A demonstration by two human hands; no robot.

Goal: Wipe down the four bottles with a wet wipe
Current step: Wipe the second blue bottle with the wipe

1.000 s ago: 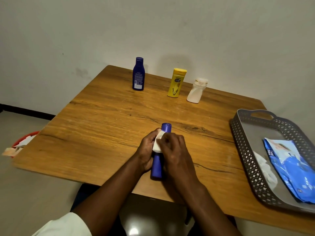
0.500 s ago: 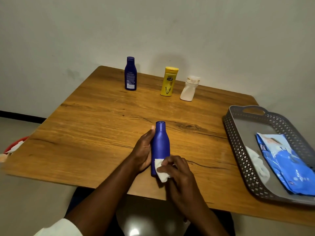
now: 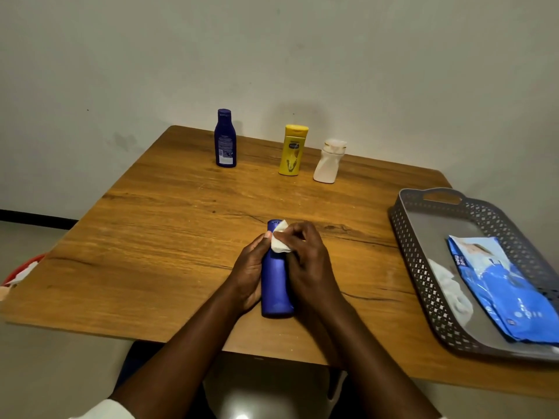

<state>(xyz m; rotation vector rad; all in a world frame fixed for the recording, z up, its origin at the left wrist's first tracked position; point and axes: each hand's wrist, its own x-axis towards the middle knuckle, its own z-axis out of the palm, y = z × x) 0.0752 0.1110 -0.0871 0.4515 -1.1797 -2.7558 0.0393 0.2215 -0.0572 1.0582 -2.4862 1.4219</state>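
1. One wooden counter (image 3: 169, 225) fills the middle of the frame; a grey perforated tray (image 3: 423, 267) at the right edge holds a blue wipe packet (image 3: 502, 294) and a crumpled white wipe (image 3: 450, 288).
2. Three bottles stand upright at upper centre, well apart from the hands: dark blue bottle (image 3: 225, 139), yellow bottle (image 3: 293, 151), white bottle (image 3: 328, 163).
3. Fourth item, the blue bottle (image 3: 276, 282), stands at lower centre between both hands.
4. Left hand (image 3: 249, 273) is curled round the bottle's left side, steadying it.
5. Right hand (image 3: 305, 261) pinches the wet wipe (image 3: 279, 241) against the neck, just under the cap.
6. Change: half a second ago the wipe was at the bottle's base; it is now back at the top, as it was a second ago. This suggests repeated up-and-down strokes, so the bottle's wiping is probably well advanced.
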